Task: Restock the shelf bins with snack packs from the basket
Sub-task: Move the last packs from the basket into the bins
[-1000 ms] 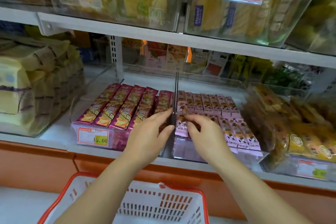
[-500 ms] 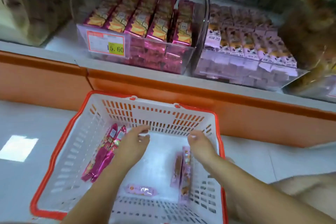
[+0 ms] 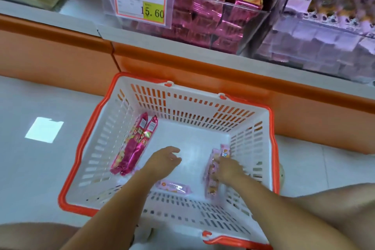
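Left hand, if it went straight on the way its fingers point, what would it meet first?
The left hand would probably meet the bare basket floor first; depth is unclear.

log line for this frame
phase: picking from white orange-rimmed plastic basket | left hand: above basket floor, empty | right hand: on pale pink snack packs, grip blurred | magenta foil packs: untouched

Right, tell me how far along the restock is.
Done: the clear plastic bin of magenta packs and the bin of pale pink packs beside it look well filled. In hand: the right hand is on the pale pink packs at the orange-rimmed white basket's right wall; blur hides the grip. The left hand hovers open, empty. Left: those, two magenta packs by the left wall and one flat pale pink pack.
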